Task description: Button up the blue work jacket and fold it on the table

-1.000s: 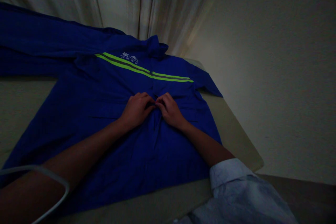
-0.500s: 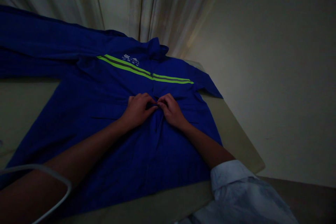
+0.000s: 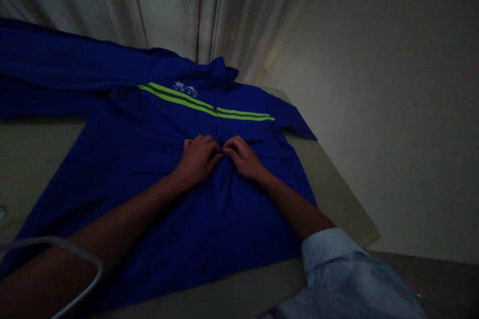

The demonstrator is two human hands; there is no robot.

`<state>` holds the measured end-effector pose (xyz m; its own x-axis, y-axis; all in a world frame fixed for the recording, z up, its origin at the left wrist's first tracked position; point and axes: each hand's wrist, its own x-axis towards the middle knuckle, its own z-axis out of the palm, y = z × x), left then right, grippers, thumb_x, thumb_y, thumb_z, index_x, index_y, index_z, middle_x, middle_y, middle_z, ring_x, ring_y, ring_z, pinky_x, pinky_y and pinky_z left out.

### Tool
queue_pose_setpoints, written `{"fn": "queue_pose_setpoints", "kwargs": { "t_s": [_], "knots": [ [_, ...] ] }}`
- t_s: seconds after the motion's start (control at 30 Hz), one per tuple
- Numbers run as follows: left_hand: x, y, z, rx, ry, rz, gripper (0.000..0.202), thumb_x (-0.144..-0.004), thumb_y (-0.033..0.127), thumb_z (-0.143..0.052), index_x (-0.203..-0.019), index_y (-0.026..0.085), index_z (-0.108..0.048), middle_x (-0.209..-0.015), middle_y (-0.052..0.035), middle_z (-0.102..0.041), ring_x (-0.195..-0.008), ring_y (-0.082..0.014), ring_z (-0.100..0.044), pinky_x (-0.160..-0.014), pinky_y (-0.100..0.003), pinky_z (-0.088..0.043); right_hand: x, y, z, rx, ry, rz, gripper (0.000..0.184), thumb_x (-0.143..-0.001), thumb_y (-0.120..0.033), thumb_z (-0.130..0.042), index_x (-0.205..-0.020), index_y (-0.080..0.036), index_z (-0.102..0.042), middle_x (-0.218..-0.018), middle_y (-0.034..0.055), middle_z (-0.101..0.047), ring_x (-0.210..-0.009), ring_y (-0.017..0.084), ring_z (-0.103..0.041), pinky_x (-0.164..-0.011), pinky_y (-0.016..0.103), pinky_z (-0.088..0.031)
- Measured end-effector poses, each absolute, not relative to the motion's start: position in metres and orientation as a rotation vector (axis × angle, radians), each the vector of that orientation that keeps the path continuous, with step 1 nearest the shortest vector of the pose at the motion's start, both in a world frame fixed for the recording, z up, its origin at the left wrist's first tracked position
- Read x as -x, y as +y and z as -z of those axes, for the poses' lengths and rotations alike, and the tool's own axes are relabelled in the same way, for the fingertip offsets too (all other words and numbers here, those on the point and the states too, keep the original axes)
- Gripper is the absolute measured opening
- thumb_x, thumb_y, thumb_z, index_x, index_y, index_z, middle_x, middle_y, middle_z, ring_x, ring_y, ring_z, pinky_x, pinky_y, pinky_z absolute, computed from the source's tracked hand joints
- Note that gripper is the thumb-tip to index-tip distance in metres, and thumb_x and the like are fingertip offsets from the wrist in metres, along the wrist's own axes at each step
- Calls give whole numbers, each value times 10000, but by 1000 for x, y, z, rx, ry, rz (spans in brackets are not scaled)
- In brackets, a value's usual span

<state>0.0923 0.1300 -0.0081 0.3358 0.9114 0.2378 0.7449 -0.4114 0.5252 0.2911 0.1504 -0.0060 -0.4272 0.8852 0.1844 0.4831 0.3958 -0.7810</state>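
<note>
Blue work jacket [image 3: 149, 159] with lime stripes, spread flat, collar pointing away; left hand [image 3: 196, 158] and right hand [image 3: 243, 157] pinching its front placket.

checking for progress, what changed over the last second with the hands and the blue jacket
Almost nothing. The left hand and right hand stay pinched together on the front closure of the blue jacket, which lies flat on the table as before. Only the camera view shifted slightly.

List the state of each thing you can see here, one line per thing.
Blue work jacket with lime-green stripes: spread flat on the table, front up.
Left hand: fingers pinching the jacket's front placket.
Right hand: fingers pinching the same placket.
Beige table: under the jacket.
Pale curtains: drawn.
</note>
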Motion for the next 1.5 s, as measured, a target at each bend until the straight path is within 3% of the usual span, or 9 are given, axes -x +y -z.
{"fn": "queue_pose_setpoints", "kwargs": {
  "t_s": [0.47,0.67,0.97,1.2,1.3,1.5],
  "knots": [
    [-91,123,7,-2294,1509,-774,111,-1000,341,-623,-1024,261,-695,-1102,-59,-717,-1078,-295,-627,-902,-455,-411,-296,141,6,1022,-2205,-557,42,-1022,-220,-622,-1046,-212,-656,-1045,53,-602,-957,196,-610,-870,333,-505],
    [-87,127,10,-2262,1516,-910,225,-974,434,-658,-849,246,-659,-955,-63,-666,-941,-273,-611,-841,-411,-455,-293,140,14,1143,-2291,-440,96,-1050,-179,-530,-1102,-231,-592,-1132,65,-567,-953,195,-617,-797,311,-525],
    [-76,137,7,-2024,1460,-832,162,-945,421,-651,-988,283,-723,-1096,-28,-733,-1080,-267,-637,-971,-461,-453,-293,139,16,1115,-2295,-421,86,-1074,-212,-492,-1121,-237,-559,-1112,68,-548,-966,209,-610,-797,323,-530],
    [-71,149,12,-2011,1363,-796,232,-909,473,-659,-920,270,-769,-1091,-48,-740,-1005,-248,-659,-893,-409,-519,-289,136,10,1076,-2199,-520,84,-1058,-178,-506,-1063,-235,-567,-1094,58,-556,-1003,204,-599,-872,340,-520],
    [-73,145,8,-2024,1408,-757,210,-935,443,-626,-963,275,-749,-1100,-40,-731,-991,-249,-643,-872,-416,-494,-286,136,8,1068,-2125,-594,89,-1045,-161,-519,-1025,-237,-562,-1065,48,-561,-1010,199,-589,-914,349,-503],
    [-81,133,0,-2165,1485,-674,90,-951,324,-646,-932,262,-709,-1175,-45,-709,-1163,-314,-564,-935,-476,-391,-285,139,12,1116,-2085,-716,97,-1021,-141,-548,-978,-226,-567,-1019,37,-569,-991,199,-584,-916,353,-481]
  ]
}}
